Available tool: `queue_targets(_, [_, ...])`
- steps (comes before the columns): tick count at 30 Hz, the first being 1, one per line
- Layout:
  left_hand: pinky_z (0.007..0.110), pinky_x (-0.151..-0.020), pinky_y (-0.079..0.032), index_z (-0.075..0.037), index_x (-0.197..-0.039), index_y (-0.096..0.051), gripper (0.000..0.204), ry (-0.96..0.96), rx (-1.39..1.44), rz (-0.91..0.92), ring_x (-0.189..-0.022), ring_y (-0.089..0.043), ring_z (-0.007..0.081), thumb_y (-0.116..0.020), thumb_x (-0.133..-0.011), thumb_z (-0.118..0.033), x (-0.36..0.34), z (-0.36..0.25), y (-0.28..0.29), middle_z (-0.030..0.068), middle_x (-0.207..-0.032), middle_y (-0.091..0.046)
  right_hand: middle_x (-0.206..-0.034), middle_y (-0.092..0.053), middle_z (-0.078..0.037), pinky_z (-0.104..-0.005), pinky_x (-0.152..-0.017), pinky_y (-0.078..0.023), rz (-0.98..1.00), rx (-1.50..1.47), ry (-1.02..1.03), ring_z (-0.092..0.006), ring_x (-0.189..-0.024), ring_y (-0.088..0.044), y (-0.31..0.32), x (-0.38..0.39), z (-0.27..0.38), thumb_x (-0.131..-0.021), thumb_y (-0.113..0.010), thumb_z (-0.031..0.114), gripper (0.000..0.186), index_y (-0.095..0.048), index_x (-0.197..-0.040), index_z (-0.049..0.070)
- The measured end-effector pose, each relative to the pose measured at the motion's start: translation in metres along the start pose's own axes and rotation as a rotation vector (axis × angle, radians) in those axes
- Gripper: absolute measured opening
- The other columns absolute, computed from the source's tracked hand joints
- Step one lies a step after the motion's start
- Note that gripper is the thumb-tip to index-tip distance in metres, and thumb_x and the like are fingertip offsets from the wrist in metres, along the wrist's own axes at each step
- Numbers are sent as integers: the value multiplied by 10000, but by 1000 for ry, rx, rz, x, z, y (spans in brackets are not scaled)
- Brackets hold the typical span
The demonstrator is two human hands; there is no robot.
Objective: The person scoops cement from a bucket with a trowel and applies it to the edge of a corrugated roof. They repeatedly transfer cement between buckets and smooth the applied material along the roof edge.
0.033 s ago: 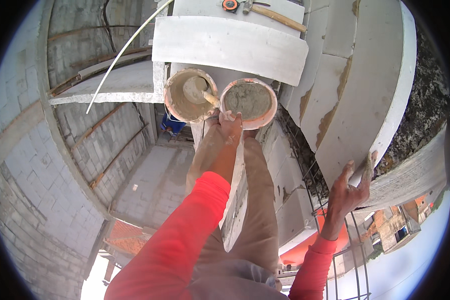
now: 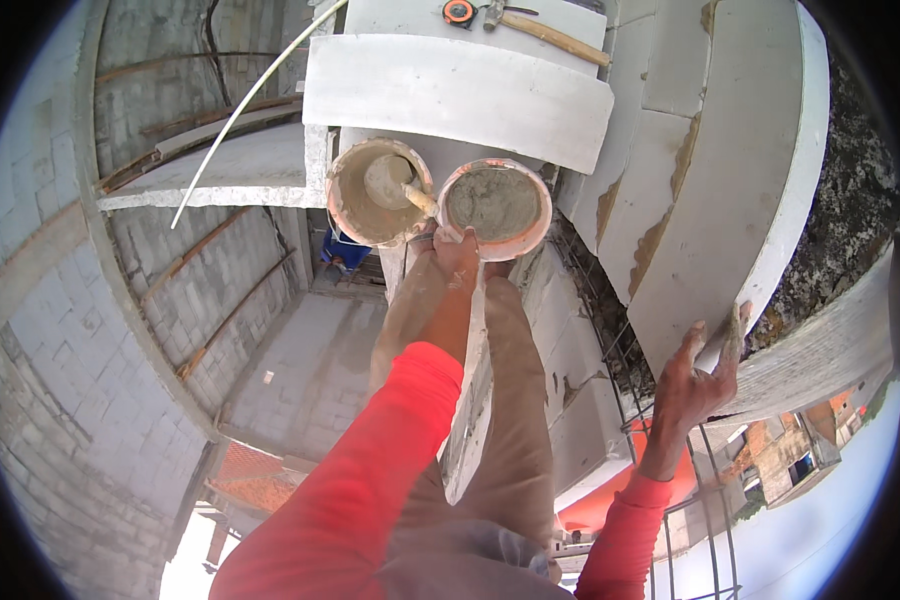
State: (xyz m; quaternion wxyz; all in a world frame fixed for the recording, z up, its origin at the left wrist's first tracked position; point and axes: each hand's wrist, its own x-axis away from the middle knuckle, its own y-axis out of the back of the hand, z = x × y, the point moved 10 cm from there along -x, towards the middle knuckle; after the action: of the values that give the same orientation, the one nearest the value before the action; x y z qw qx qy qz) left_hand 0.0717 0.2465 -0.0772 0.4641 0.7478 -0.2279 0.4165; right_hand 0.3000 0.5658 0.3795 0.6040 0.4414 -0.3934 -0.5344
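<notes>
My left hand (image 2: 457, 255) is at the near rim of a bucket of wet grey mortar (image 2: 492, 203), its fingers curled in against the rim. Just left of it stands a second bucket (image 2: 348, 195), with a scoop (image 2: 388, 183) lying inside and its pale handle (image 2: 422, 200) leaning over the edge toward my fingers. My right hand (image 2: 698, 385), dusty with mortar, grips the near end of a long pale block (image 2: 740, 190). The thumb is on one face of the block and the fingers are round its corner.
Beyond the buckets lies a white slab (image 2: 460, 90). A hammer (image 2: 555, 37) and a tape measure (image 2: 459, 12) rest behind it. Steel rebar (image 2: 625, 350) runs beside the blocks on the right. A deep drop to a lower floor (image 2: 305, 350) opens at left.
</notes>
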Motion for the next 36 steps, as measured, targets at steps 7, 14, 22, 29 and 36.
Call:
queue_targets(7, [459, -1225, -402, -9, -1557, -516, 597, -80, 17, -190, -1432, -565, 400, -589, -1081, -361, -57, 12, 1, 255, -1530, -594, -1576, -565, -262, -489, -1218, -439, -16, -41, 9, -392, -1480, -544, -2, -1, -4, -967, -668, -32, 489, -627, -1453, -69])
queue_targets(14, [401, -1096, -481, -55, -1257, -714, 297, -428, -1174, 233, -1303, -664, 337, -538, -1043, -162, -40, 25, -47, 222, -1363, -700, -1585, -557, -257, -493, -1230, -427, -9, -73, -35, -386, -1498, -523, -7, 1, -5, -988, -679, -6, 485, -624, -1467, -60])
queue_targets(22, [521, -815, -553, -10, -1083, -732, 235, -127, 19, -311, -900, -747, 430, -713, -942, -197, 17, 23, 11, 209, -966, -782, -1594, -543, -267, -497, -1241, -408, 6, -8, 7, -395, -1511, -503, -7, 0, -1, -995, -700, 42, 504, -607, -1476, -76])
queue_targets(29, [462, -761, -542, 44, -948, -736, 298, -238, 169, 113, -773, -718, 289, -753, -931, -253, 105, -32, -57, 167, -868, -766, -1606, -516, -289, -493, -1241, -410, 24, 21, 49, -438, -1510, -491, -3, 0, 3, -935, -684, 8, 586, -564, -1503, -78])
queue_targets(36, [421, -771, -520, 79, -1166, -739, 429, -183, 153, -39, -810, -651, 215, -774, -918, -268, 132, -131, 26, 107, -952, -739, -1654, -441, -289, -534, -1277, -345, 47, -67, 34, -475, -1559, -380, 5, 0, -1, -834, -679, -10, 700, -510, -1511, -73])
